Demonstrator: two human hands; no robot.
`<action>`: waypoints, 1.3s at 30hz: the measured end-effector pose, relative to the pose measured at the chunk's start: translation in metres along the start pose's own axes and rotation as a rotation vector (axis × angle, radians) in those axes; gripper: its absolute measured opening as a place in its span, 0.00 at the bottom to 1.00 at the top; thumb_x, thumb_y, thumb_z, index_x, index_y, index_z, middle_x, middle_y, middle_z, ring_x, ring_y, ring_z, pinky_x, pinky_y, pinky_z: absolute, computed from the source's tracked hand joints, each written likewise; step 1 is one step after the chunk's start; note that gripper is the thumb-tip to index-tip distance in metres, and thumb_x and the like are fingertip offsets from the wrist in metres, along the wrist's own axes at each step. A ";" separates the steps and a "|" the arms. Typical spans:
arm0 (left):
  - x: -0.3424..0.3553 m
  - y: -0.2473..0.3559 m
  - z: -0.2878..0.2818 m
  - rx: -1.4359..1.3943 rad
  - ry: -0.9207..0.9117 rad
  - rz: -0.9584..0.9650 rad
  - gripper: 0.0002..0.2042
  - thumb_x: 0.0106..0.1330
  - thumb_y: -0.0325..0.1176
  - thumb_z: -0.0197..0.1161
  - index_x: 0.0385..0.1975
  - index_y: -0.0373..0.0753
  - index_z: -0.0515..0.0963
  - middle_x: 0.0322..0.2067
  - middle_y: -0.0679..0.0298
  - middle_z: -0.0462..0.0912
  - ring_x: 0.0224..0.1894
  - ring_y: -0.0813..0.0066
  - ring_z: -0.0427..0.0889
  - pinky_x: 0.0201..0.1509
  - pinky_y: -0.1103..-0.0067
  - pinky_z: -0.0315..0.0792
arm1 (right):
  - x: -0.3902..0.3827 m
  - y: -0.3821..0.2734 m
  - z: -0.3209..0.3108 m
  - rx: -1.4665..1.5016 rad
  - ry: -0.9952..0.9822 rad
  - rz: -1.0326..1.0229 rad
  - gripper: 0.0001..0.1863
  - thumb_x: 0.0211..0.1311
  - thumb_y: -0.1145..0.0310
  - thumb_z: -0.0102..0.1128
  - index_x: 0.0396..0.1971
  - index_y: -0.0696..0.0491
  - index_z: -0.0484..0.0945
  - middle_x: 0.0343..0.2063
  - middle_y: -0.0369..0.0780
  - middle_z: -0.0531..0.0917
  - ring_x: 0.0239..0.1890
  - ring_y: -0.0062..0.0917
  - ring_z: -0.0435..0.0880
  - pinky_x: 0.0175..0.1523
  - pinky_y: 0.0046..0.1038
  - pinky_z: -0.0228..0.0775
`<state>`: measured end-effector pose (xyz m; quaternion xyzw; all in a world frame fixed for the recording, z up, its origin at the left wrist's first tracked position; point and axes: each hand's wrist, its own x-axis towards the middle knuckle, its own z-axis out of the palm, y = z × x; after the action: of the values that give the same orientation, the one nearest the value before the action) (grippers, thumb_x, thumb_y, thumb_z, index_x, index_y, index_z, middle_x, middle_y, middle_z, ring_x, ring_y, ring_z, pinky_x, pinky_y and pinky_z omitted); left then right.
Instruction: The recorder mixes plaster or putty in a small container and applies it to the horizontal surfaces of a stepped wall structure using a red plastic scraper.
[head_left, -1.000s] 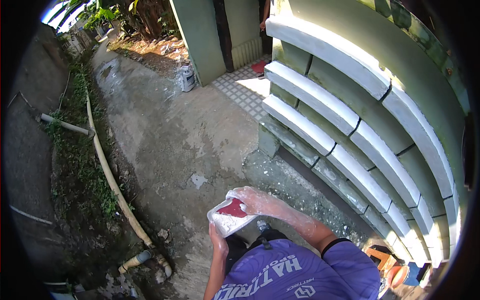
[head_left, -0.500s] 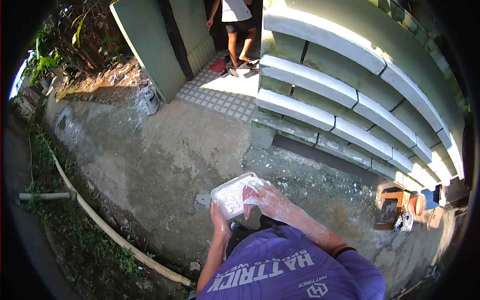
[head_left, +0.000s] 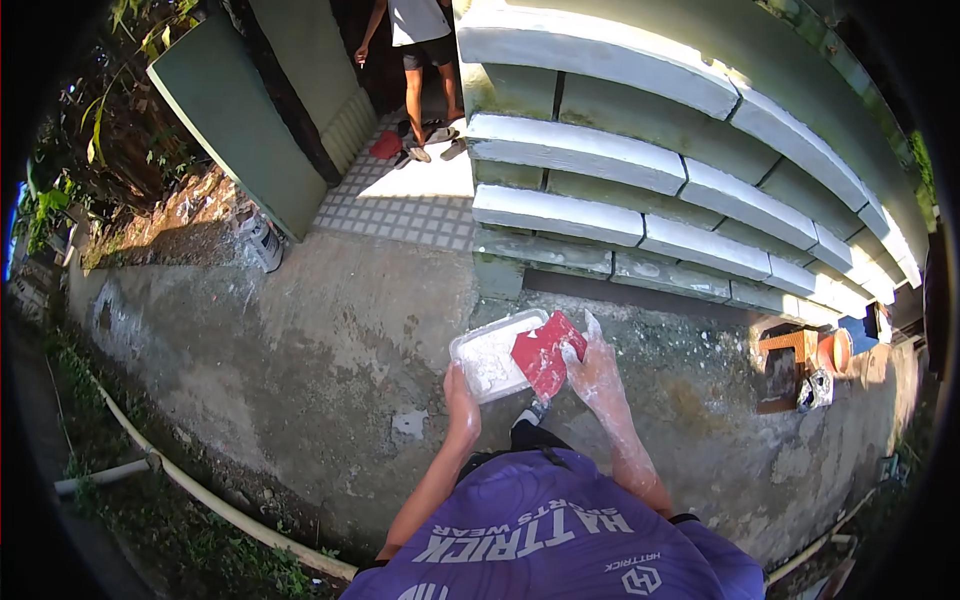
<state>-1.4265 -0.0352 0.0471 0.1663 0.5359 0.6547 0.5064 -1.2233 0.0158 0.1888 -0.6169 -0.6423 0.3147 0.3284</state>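
Observation:
My left hand (head_left: 461, 405) grips the near left side of a clear plastic tub (head_left: 462, 350). White paste (head_left: 492, 360) fills much of its inside. My right hand (head_left: 597, 372), smeared with white, pinches a flat red scraper (head_left: 545, 352) between thumb and fingers. The scraper has white smears on its face and overlaps the tub's right side. Both hands are in front of my body, above the concrete ground.
Ahead stands a green wall with white-coated ledges (head_left: 580, 150). A person (head_left: 425, 60) stands on the tiled doorway floor (head_left: 400, 212). A paint bucket (head_left: 260, 243) sits by the green door panel (head_left: 235, 130). A pale pipe (head_left: 215, 505) runs along the left; an orange-brown box (head_left: 785, 365) lies right.
My right hand has drawn back to the right from the tub, and the red scraper now shows its broad face. The view has turned slightly right.

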 end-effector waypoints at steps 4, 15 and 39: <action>0.027 -0.006 0.043 0.006 -0.104 -0.070 0.27 0.72 0.44 0.42 0.60 0.25 0.58 0.57 0.52 0.66 0.60 0.68 0.64 0.65 0.77 0.54 | 0.023 0.003 -0.035 -0.213 0.063 -0.048 0.21 0.56 0.71 0.54 0.50 0.59 0.70 0.44 0.53 0.78 0.48 0.49 0.74 0.54 0.41 0.65; 0.074 -0.020 0.116 0.222 -0.287 -0.089 0.27 0.71 0.43 0.44 0.60 0.26 0.57 0.58 0.54 0.65 0.60 0.69 0.64 0.65 0.76 0.54 | 0.084 0.016 -0.057 -0.718 -0.163 -0.351 0.25 0.48 0.75 0.56 0.51 0.52 0.70 0.35 0.40 0.80 0.39 0.33 0.80 0.40 0.36 0.71; 0.175 0.032 0.132 0.439 -0.707 -0.160 0.25 0.72 0.43 0.42 0.58 0.26 0.61 0.55 0.54 0.69 0.56 0.70 0.69 0.61 0.78 0.59 | 0.109 0.004 0.000 -0.700 0.050 -0.132 0.24 0.45 0.76 0.56 0.47 0.45 0.75 0.37 0.38 0.82 0.31 0.36 0.81 0.38 0.37 0.70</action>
<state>-1.4172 0.1851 0.0665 0.4423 0.4671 0.3865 0.6609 -1.2234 0.1246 0.1896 -0.6569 -0.7413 0.0385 0.1323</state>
